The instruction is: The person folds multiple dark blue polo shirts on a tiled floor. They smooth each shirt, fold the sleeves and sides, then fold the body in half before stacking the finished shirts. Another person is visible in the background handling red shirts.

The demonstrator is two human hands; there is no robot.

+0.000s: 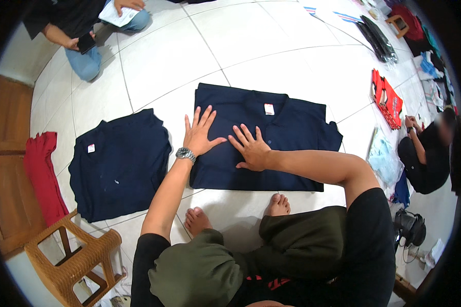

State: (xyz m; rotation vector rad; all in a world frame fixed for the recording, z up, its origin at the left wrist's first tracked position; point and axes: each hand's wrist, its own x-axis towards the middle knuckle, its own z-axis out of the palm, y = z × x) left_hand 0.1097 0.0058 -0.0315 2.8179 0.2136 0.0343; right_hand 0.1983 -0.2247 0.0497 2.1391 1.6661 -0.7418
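Note:
A dark navy collared garment lies spread in a squared shape on the white tiled floor, a small white label inside its collar. My left hand, with a steel watch at the wrist, rests palm-down on the garment's left half, fingers spread. Just right of it, my right hand also lies flat on the fabric with its fingers apart. Neither grips anything. Further left sits a second navy garment pile, less neatly laid out, with a small white label.
Red cloth and a brown stool are at left. A seated person with phone and paper is upper left; another sits right. Red garments, dark bagged items, pale bagged cloth and a black object line the right.

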